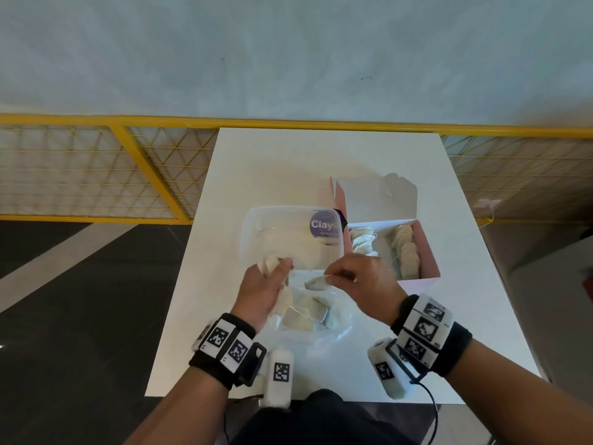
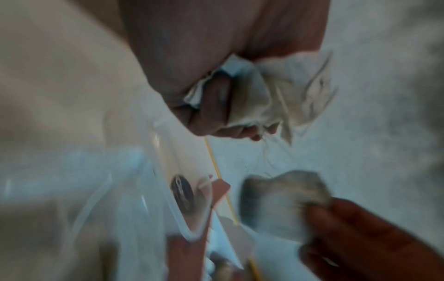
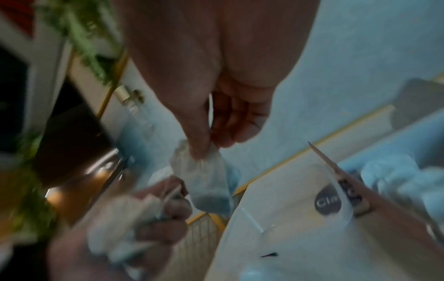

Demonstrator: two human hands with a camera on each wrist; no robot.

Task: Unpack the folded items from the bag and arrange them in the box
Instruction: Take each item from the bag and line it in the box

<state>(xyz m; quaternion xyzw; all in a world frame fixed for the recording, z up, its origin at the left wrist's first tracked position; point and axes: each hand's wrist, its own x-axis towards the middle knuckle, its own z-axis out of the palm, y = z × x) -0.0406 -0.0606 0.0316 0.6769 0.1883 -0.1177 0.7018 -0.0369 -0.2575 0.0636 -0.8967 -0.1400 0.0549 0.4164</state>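
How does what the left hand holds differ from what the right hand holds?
The left hand grips a crumpled bunch of pouches in a closed fist; the right hand pinches a single pouch by its top, so it hangs free. The bunch is bulkier. Both are pale, cream-coloured fabric.

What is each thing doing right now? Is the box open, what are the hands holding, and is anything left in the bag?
pink box: open, lid up, two rows of folded items inside.
clear container: open, looks empty.
plastic bag: on the table, folded items left inside.
left hand: grips a bunch of folded items.
right hand: pinches one folded item.
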